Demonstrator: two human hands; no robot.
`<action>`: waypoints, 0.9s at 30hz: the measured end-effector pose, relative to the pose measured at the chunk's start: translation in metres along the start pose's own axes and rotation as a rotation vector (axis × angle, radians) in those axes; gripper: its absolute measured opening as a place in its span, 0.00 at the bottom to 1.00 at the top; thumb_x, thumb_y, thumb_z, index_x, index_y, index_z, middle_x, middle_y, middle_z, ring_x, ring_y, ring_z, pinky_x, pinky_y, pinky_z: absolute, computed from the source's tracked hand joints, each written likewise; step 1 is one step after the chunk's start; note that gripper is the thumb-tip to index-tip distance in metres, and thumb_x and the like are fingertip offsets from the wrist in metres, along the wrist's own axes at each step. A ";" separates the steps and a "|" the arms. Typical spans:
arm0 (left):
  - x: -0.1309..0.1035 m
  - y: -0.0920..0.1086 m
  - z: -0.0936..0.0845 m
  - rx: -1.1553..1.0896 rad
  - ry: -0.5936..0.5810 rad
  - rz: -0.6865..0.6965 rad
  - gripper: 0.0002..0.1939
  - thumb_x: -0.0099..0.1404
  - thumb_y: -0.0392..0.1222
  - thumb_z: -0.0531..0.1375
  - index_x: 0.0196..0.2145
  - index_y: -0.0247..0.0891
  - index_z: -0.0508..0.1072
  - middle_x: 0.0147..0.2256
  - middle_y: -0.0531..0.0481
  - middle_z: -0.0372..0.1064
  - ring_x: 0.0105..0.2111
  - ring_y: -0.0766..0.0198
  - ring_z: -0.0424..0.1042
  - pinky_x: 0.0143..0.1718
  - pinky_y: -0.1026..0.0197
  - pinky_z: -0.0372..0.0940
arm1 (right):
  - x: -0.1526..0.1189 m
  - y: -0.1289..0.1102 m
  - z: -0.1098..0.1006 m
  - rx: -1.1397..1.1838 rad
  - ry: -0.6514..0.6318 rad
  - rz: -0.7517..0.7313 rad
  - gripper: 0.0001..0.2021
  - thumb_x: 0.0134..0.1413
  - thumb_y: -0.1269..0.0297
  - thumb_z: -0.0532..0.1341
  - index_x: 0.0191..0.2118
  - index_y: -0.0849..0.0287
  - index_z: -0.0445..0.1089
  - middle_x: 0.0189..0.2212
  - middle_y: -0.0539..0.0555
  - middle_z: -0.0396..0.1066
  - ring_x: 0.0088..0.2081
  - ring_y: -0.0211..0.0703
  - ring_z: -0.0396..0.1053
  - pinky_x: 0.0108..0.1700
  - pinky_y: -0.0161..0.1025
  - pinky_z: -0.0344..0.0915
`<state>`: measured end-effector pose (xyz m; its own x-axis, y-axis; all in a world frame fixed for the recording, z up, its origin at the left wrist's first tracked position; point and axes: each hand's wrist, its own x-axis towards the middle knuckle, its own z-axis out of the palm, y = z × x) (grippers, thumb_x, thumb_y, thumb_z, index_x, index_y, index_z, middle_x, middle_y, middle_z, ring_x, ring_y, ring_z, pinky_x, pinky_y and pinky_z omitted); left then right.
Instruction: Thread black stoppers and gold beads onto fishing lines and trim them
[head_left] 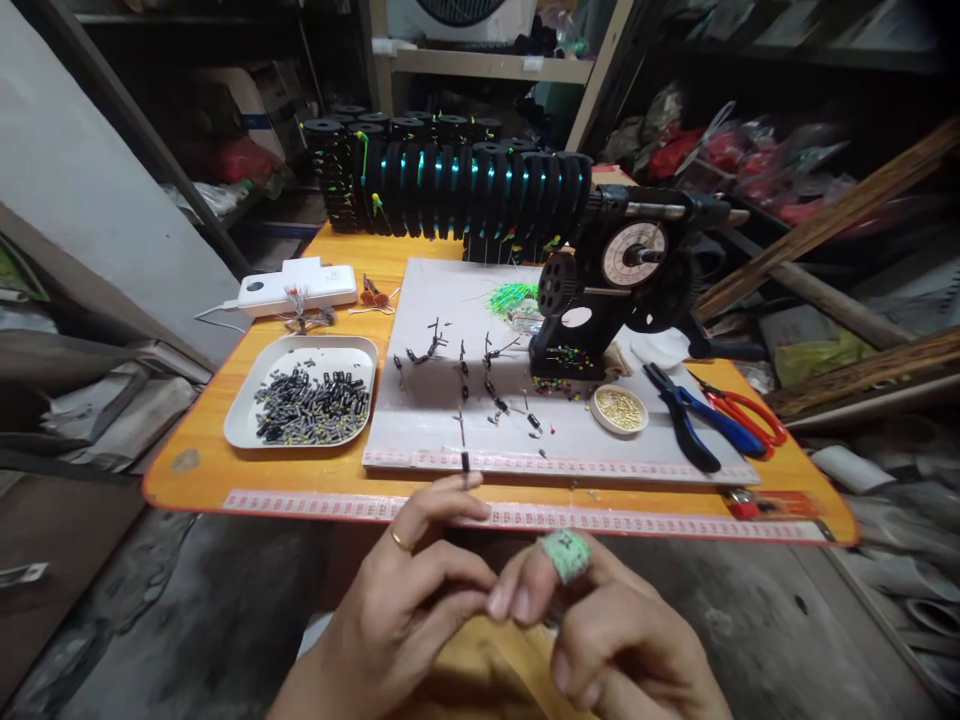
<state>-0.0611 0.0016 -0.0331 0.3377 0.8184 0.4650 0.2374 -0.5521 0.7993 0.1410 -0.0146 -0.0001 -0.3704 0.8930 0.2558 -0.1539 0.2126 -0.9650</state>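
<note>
In the lower middle, my left hand (420, 580) has its thumb and index finger pinched together, a gold ring on another finger. My right hand (607, 610), with green tape (565, 556) around one finger, pinches right beside the left fingertips. What the fingertips hold is too small to make out. Just beyond my left fingers, a small black cylinder (465, 463) on a thin brown stem lies at the board's front edge. Several similar small black pieces (465, 368) are spread over the white board (420, 430).
A white tray (234, 425) of small dark cylinders stands left. On the right are a dish of gold bits (619, 409), blue-handled pliers (686, 420) and red-handled scissors (750, 415). A black winding machine (592, 280) with a row of spools (465, 190) spans the back. Measuring tape (330, 506) lines the table edge.
</note>
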 end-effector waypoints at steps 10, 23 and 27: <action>0.006 0.004 0.011 -0.158 0.181 -0.129 0.12 0.62 0.25 0.64 0.36 0.41 0.80 0.32 0.48 0.78 0.32 0.62 0.78 0.34 0.66 0.74 | 0.011 0.000 0.007 0.111 0.233 0.332 0.03 0.58 0.61 0.68 0.36 0.52 0.75 0.27 0.49 0.73 0.26 0.34 0.68 0.28 0.30 0.64; 0.015 0.021 0.023 -0.784 0.447 -0.624 0.13 0.49 0.32 0.76 0.29 0.39 0.78 0.24 0.53 0.79 0.24 0.65 0.77 0.27 0.68 0.74 | 0.022 0.004 0.000 0.343 0.068 0.614 0.17 0.58 0.57 0.68 0.36 0.55 0.58 0.27 0.42 0.65 0.24 0.27 0.64 0.28 0.27 0.60; 0.013 0.015 0.016 -0.782 0.368 -0.578 0.12 0.51 0.30 0.74 0.30 0.40 0.77 0.26 0.53 0.79 0.25 0.64 0.78 0.28 0.66 0.75 | 0.021 0.007 -0.004 0.379 -0.007 0.599 0.16 0.60 0.58 0.67 0.37 0.55 0.58 0.28 0.42 0.66 0.25 0.27 0.65 0.29 0.26 0.61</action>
<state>-0.0386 0.0014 -0.0209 0.0303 0.9959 -0.0850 -0.4264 0.0897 0.9001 0.1360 0.0072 -0.0019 -0.4967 0.8101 -0.3115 -0.2297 -0.4688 -0.8529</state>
